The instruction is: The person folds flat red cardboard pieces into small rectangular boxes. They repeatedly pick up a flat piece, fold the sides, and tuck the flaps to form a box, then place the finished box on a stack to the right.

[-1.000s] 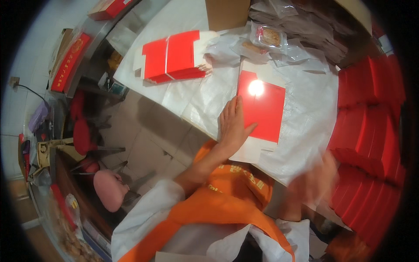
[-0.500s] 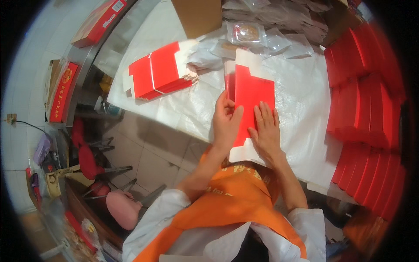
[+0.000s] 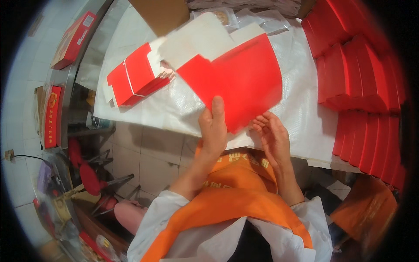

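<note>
Much of what lies under the red carton point(image 3: 244, 78) is hidden from us, and a pale piece of card point(image 3: 239, 140) just peeks out below its lower edge. The brown cardboard box point(image 3: 161, 15) is cut off by the top of the view, so we cannot see into it. A clear packet point(image 3: 221, 17) holds something round and brown, partly covered by the carton's white flap. Stacked red boxes point(image 3: 349, 87) fill the right side, their insides out of sight, and a strapped bundle point(image 3: 139, 78) of red card lies on the white table cover point(image 3: 301, 91). Our left hand point(image 3: 213, 131) grips the carton's lower left edge, thumb on top, holding it tilted above the cover near the front of the table. Our right hand point(image 3: 273, 137) is half open, fingers loosely curled beside the lower edge; whether they touch it seems too blurred to tell.
</note>
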A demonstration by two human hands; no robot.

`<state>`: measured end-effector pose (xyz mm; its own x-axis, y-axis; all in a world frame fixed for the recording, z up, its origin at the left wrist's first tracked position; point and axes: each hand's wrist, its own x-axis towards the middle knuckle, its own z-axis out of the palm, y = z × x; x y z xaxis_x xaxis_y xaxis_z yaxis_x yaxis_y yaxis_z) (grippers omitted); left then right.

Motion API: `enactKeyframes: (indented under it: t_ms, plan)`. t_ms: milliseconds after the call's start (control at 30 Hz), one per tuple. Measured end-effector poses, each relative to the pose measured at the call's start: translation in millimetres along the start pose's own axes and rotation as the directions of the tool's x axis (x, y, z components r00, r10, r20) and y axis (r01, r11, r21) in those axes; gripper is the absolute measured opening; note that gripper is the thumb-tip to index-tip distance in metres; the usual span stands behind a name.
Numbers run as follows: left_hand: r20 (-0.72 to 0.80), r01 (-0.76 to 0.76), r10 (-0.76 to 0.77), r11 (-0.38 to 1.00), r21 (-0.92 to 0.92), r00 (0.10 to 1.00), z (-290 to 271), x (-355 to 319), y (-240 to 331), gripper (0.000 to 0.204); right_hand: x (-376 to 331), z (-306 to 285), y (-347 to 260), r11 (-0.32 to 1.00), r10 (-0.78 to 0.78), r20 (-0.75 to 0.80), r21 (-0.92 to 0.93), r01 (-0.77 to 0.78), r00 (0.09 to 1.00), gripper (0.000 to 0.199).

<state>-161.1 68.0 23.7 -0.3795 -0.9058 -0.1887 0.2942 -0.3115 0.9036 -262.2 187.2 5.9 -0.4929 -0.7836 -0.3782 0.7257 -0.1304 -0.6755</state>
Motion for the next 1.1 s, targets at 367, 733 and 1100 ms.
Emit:
enactKeyframes:
  t_ms: [367,733,1100]
  plan:
    - [0.336,0.241,-0.211,0.969,-0.051,0.918,10.7,-30.3,-9.8,0.048,-29.9,-16.8,11.8,0.994,-0.095,0.22,0.071,0.081,0.971,0.04]
    - [0.124,0.197,-0.214,0.971,0.139,0.969,8.8,-39.7,-12.9,0.037,-38.6,-11.9,10.5,0.769,0.296,-0.047,-0.582,-0.267,0.954,0.021]
    - [0.317,-0.064,-0.096,0.886,0.458,0.943,-19.9,-70.5,6.3,0.072,-64.2,-12.7,-47.8,0.675,-0.47,0.454,-0.369,0.639,0.757,0.028]
